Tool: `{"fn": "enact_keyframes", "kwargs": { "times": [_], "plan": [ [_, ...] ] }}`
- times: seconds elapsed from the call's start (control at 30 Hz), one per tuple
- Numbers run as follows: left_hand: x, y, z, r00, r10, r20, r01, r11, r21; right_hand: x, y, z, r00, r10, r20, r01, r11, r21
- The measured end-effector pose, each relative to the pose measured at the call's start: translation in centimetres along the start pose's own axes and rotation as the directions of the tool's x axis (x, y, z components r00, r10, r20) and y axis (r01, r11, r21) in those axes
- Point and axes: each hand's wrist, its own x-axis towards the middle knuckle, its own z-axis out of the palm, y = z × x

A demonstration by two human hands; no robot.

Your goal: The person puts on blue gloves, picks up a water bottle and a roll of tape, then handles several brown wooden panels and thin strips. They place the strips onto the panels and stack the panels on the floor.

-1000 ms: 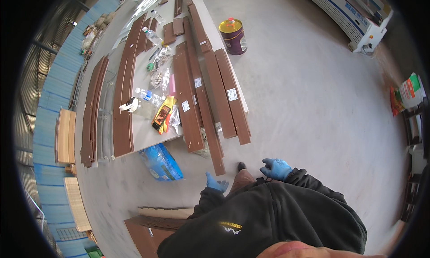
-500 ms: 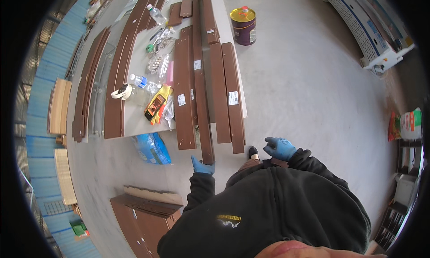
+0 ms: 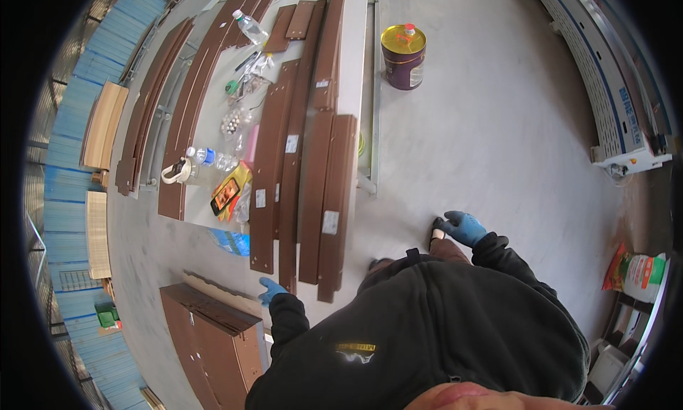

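Long brown boards lie side by side along the near right edge of the table. My left hand [image 3: 272, 290], in a blue glove, is beside the near end of a narrow brown board [image 3: 288, 228]; its fingers look stretched out, and contact is hard to make out. To the left of that board lies a wider labelled board [image 3: 272, 161], and to the right two overlapping brown boards [image 3: 333, 196]. Away from the table, my right hand [image 3: 464, 229], also blue-gloved, hangs over the floor with its fingers apart and nothing in it.
Bottles [image 3: 213, 158], a phone [image 3: 225, 196] on yellow gloves and small hardware [image 3: 235, 122] sit mid-table. A dark drum [image 3: 404, 58] stands on the floor to the right. Stacked brown panels [image 3: 206, 339] are at lower left. A white machine [image 3: 619, 139] stands far right.
My viewpoint has shifted, so the table and boards appear lower and further left. My left hand appears further left, beside the board end. My right hand has moved slightly right.
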Motion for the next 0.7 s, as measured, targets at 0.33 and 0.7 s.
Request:
{"fn": "enact_keyframes", "kwargs": {
  "times": [0.33,0.7],
  "plan": [
    [-20.2,17.1,-3.3,0.885,0.464,0.030,-0.429,0.841,-0.330,21.3,-8.6,-18.9,0.982,-0.184,0.038,0.173,0.965,0.199],
    [-33.9,44.8,4.8,0.762,0.646,0.044,-0.437,0.563,-0.702,50.4,-32.1,-31.9,0.909,-0.416,0.018,0.358,0.802,0.478]
  ]
}}
